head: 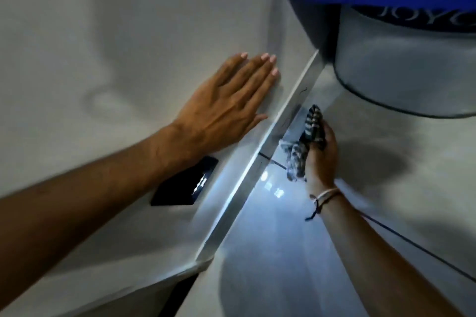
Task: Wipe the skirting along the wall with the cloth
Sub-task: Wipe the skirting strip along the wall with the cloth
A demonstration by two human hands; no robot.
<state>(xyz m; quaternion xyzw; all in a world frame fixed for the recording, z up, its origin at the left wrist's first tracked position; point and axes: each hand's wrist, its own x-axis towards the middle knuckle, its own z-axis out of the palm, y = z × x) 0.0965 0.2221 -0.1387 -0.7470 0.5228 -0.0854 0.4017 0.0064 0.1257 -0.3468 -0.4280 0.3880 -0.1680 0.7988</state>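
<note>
The grey skirting (247,188) runs as a narrow strip diagonally from lower middle to upper right, at the foot of the white wall. My right hand (320,154) grips a bunched dark-and-white striped cloth (306,136) and holds it against the skirting, low by the floor. My left hand (231,103) lies flat on the wall above the skirting, fingers spread and holding nothing. A thread bracelet circles my right wrist.
A large drum with a blue lid (401,41) stands on the floor at upper right, close to the wall. A black socket plate (185,183) sits on the wall below my left hand. The glossy tiled floor (296,252) fills the lower right.
</note>
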